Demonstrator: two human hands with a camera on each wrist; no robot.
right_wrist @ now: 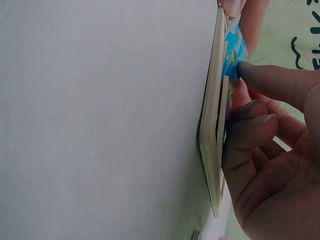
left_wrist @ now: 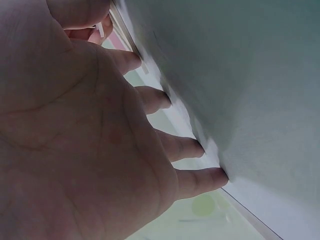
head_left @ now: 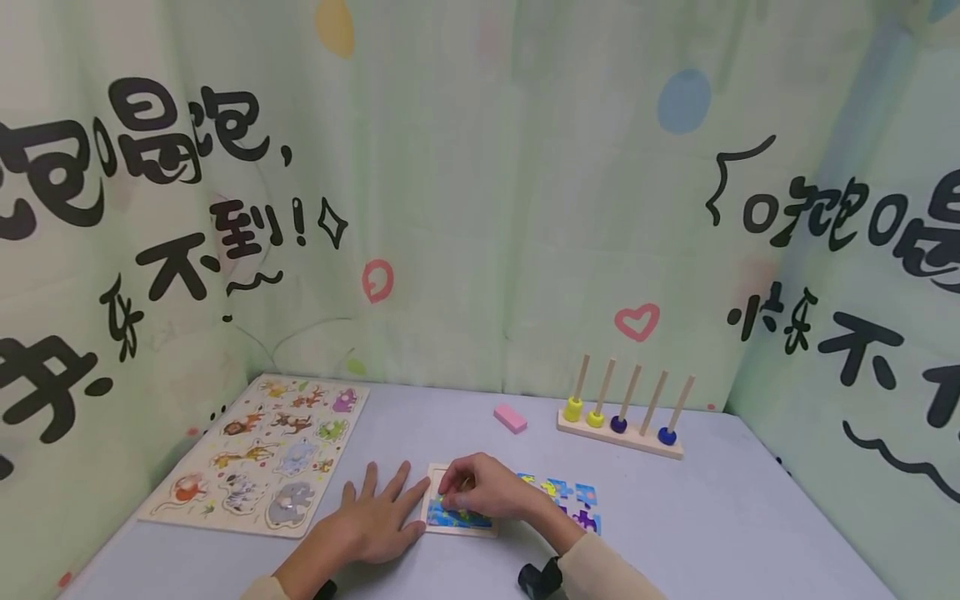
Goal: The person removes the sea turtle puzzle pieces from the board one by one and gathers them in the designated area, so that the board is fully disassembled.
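A small wooden jigsaw tray [head_left: 461, 532] lies on the table with blue picture pieces inside. My left hand [head_left: 375, 521] rests palm down with fingers spread, its thumb and index fingertips at the tray's left edge. Over the tray, my right hand [head_left: 491, 490] bends its fingers and pinches a blue jigsaw piece [right_wrist: 233, 54]. That piece stands tilted up from the tray in the right wrist view, the thumb against its face. Behind my right wrist lie several loose jigsaw pieces [head_left: 586, 494], blue, yellow and purple, partly covered by the forearm.
An animal peg puzzle board [head_left: 217, 492] covers the table's left side. Beyond the tray lies a pink block [head_left: 511, 418]. A wooden stand with upright rods [head_left: 660, 447] and a few yellow and dark blue beads is at the back right. Printed curtains [head_left: 510, 208] enclose the table.
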